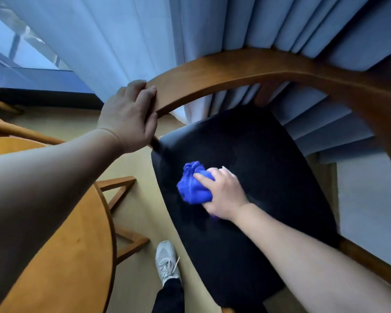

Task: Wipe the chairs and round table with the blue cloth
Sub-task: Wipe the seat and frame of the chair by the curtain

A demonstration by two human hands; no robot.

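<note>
Setting, as I read it: a furnished room, hotel or home sitting corner. Landmark: wooden armchair (269,68) with dark padded seat. Behind it, full-length pale curtains (127,37) over a window (20,46); left of it, round wooden table (61,256); beneath, beige carpet (140,213).

Cool, bluish daylight comes in from the window (20,41) at my upper left and filters through the pale curtain (113,37), so I see soft, even light with no hard shadows. The curved wooden chair rail (235,66) catches a mild sheen along its top. The black seat (269,154) reads very dark, and I can make out almost no texture in it. The left forearm (32,188) near the lens sits in shade and looks soft. Wide-angle distortion bends the curtain folds and the round table (66,256) edge strongly toward the frame borders. I notice slight motion blur around the right hand (226,195) and blue cloth (193,186).
</note>
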